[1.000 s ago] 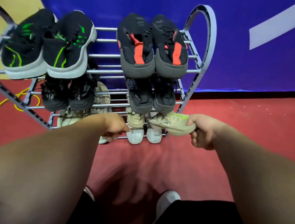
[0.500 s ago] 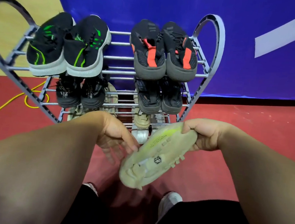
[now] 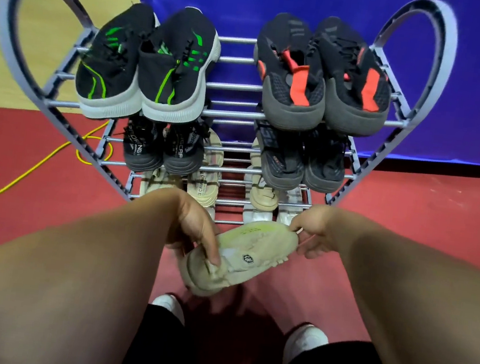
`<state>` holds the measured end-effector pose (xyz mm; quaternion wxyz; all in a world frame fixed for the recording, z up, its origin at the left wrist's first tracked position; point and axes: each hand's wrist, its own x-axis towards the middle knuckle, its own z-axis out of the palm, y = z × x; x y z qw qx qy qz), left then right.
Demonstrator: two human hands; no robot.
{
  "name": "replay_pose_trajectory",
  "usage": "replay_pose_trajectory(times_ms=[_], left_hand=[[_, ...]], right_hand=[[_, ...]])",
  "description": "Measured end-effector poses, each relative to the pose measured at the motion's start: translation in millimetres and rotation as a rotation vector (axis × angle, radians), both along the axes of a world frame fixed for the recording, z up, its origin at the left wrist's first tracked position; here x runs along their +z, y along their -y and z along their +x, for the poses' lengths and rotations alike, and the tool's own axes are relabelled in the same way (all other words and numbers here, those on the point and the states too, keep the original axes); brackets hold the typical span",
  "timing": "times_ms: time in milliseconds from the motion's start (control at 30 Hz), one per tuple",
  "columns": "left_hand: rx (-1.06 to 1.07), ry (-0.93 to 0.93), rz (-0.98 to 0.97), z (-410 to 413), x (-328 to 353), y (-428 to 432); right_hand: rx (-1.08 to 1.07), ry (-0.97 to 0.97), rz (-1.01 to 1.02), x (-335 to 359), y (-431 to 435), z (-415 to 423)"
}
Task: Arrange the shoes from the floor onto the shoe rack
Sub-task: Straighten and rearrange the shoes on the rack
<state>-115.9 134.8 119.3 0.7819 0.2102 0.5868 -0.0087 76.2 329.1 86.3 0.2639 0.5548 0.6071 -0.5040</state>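
The pale beige chunky-soled sneaker (image 3: 242, 257) is off the rack, held sole-up in the air over the red floor (image 3: 408, 219), just in front of the lowest tier and above the person's own white shoes (image 3: 306, 339). Half a second ago only the right hand held it while the left hand hovered open beside it. Now the left hand (image 3: 194, 227) grips the near end, its fingers (image 3: 214, 253) curled over the sole edge. The right hand (image 3: 313, 233) pinches the far end. The sneaker also lies flatter than before.

Behind it stands the grey heart-shaped metal shoe rack (image 3: 240, 60) with tube rails in three tiers.
- **Top tier:** a pair of black knit sneakers with green stripes and white soles (image 3: 144, 63) sits on the left. A pair of black sneakers with orange-red patches and grey soles (image 3: 319, 77) sits on the right.
- **Middle tier:** a black pair with white heel lettering (image 3: 161, 149) sits on the left and a dark grey-black pair (image 3: 303, 165) on the right.
- **Bottom tier:** a single beige sneaker (image 3: 205, 184) is visible left of centre, and beige-and-white shoes (image 3: 264, 198) right of centre, partly hidden by the hands.

The held sneaker's sole bears a small dark hexagonal emblem (image 3: 248, 259). The heel lettering on the rack is too blurred to read surely.

A yellow cable (image 3: 40, 165) loops on the floor at left, and a blue banner (image 3: 283, 1) stands behind.
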Motion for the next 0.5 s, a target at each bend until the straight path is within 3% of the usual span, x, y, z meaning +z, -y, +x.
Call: replay_pose_trajectory(times_ms=[233, 500], left_hand=[[0.200, 0.019, -0.027, -29, -17, 31], [0.305, 0.067, -0.018, -44, -23, 49]], right_hand=[[-0.183, -0.121, 0.053, -25, 14, -47], [-0.592, -0.245, -0.067, -58, 19, -82]])
